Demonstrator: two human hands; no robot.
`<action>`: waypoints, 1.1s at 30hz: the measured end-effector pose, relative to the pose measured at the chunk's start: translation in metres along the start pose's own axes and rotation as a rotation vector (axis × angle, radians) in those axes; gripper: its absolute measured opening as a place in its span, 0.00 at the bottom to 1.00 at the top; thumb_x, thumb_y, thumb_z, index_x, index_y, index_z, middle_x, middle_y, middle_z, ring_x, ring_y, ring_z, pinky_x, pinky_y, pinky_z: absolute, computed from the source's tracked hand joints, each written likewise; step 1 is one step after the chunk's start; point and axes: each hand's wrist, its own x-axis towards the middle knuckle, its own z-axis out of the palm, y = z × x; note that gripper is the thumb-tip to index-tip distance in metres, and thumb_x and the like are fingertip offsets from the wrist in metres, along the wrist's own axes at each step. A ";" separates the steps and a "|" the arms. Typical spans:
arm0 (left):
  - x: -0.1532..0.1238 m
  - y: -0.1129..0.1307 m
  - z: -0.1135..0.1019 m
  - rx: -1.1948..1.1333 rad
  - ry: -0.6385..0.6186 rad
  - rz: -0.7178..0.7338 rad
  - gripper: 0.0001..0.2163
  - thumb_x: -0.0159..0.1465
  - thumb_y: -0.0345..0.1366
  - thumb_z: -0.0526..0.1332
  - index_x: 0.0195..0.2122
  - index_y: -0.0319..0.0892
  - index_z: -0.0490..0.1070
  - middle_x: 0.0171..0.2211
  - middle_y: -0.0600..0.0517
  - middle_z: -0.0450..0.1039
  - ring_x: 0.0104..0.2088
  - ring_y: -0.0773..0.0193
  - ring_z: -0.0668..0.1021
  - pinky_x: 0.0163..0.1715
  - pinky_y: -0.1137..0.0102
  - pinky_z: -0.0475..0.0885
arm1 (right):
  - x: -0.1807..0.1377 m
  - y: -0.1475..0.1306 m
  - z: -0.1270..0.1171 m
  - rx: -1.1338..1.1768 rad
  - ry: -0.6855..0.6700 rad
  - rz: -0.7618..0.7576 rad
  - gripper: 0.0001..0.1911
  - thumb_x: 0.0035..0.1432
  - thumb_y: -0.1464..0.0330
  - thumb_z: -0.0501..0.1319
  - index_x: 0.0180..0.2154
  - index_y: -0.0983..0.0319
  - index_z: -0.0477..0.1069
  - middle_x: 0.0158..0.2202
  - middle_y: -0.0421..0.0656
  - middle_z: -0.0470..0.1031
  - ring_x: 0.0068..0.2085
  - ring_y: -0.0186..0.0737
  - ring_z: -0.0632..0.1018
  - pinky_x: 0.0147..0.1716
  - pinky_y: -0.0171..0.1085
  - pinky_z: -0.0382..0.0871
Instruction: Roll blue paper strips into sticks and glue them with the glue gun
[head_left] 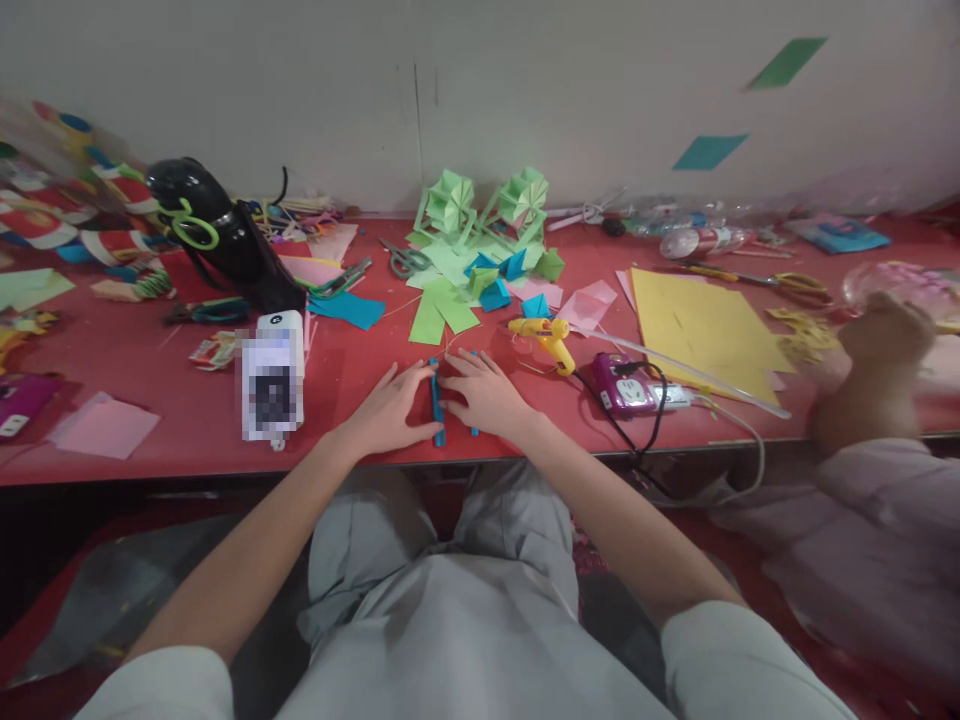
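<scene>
A narrow blue folded paper strip (438, 408) lies upright to my body near the table's front edge. My left hand (390, 408) rests along its left side, thumb at the near end and fingertips at the far end, spread apart. From the right, my right hand (486, 396) reaches over with its fingers stretched out, the tips close to the same strip. Part of a second blue paper piece (474, 425) shows under my right hand; the rest is hidden. Beyond my fingers lie green paper strips (442, 310) and a yellow glue gun (547, 340).
A purple power socket (622, 385) with cables sits right of the glue gun. Yellow sheets (697, 325) lie behind it. A black holder (225, 235) and a white device (274, 375) stand left. Green paper lanterns (450, 200) are at the back. Another person's hand (885, 340) is far right.
</scene>
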 end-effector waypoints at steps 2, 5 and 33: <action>-0.001 0.000 0.003 0.033 0.008 0.009 0.35 0.65 0.50 0.61 0.67 0.43 0.50 0.69 0.39 0.58 0.71 0.49 0.57 0.70 0.46 0.49 | -0.001 -0.001 0.000 -0.009 0.006 -0.003 0.19 0.64 0.63 0.63 0.55 0.59 0.76 0.68 0.50 0.63 0.70 0.57 0.60 0.69 0.59 0.51; -0.003 -0.001 0.005 0.074 0.010 0.019 0.32 0.65 0.49 0.60 0.67 0.43 0.53 0.71 0.41 0.55 0.72 0.50 0.55 0.70 0.46 0.47 | -0.003 -0.003 0.001 -0.022 0.015 -0.017 0.18 0.65 0.64 0.61 0.55 0.60 0.76 0.68 0.51 0.63 0.70 0.56 0.60 0.68 0.58 0.52; -0.004 0.001 0.007 0.034 0.025 -0.015 0.49 0.64 0.49 0.61 0.73 0.49 0.21 0.73 0.45 0.50 0.72 0.49 0.55 0.71 0.47 0.40 | -0.039 0.113 -0.029 0.123 0.430 0.650 0.16 0.57 0.59 0.62 0.42 0.63 0.72 0.39 0.54 0.79 0.41 0.54 0.76 0.44 0.50 0.69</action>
